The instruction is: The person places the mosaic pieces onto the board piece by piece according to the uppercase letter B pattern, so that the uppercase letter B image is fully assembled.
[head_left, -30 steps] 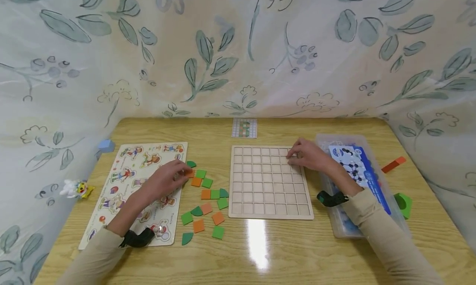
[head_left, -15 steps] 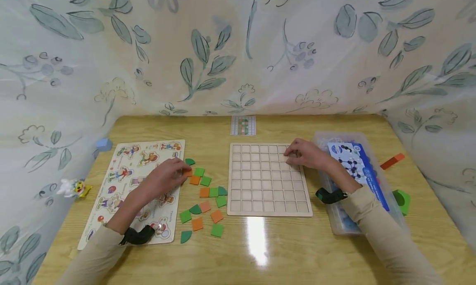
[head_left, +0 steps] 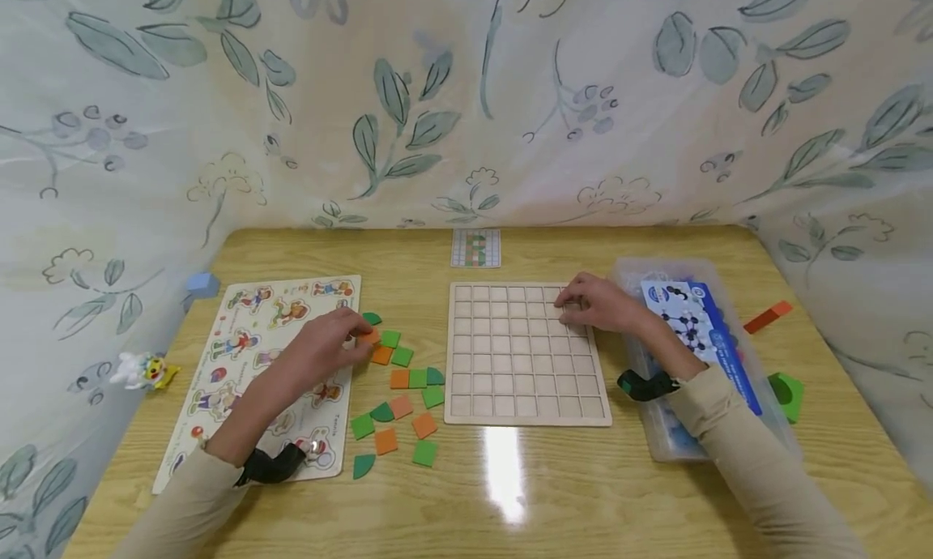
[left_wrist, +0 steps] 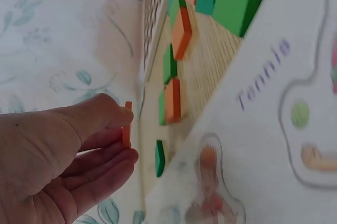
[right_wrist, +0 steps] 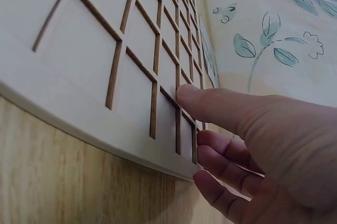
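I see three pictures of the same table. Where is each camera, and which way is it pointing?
Head: worn on the head, looking forward and down at the table; both forearms, the left hand and the right hand show.
Left wrist: on the left wrist, looking past the palm; thumb and finger pinch an orange tile.
Right wrist: on the right wrist, low over the grid board; fingers rest on it.
Shared: the grid board appears in all three views; the loose tiles in the head and left wrist views.

The right hand (right_wrist: 253, 150) rests its fingers on the grid board (right_wrist: 105, 71) near its edge.
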Tool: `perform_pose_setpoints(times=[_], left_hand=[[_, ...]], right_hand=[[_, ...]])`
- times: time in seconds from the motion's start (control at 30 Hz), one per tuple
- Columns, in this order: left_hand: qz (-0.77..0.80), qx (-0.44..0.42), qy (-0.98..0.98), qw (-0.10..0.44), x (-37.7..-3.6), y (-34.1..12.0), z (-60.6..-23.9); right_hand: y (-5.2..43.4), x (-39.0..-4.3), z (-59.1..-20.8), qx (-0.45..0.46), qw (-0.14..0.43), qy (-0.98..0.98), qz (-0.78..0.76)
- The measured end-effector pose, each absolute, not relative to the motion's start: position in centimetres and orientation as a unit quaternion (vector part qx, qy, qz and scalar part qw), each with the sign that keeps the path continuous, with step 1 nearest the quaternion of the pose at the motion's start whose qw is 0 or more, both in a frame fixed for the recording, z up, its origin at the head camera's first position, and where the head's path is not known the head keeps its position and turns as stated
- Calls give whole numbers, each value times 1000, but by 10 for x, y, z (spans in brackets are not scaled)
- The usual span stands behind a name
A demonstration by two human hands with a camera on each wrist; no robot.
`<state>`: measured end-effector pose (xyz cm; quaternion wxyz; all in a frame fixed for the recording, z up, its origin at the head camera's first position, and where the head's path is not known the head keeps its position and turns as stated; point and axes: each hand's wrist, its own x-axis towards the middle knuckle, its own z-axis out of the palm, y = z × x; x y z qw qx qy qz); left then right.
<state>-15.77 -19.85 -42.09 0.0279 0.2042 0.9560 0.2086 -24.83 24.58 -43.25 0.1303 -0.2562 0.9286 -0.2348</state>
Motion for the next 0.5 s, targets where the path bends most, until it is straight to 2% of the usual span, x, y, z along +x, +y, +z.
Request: perform_pose_setpoints(times=[0.5], left_hand=[[231, 264, 936, -4, -156, -179, -419]], right_hand=[[247, -247, -433, -253, 139, 926, -243]])
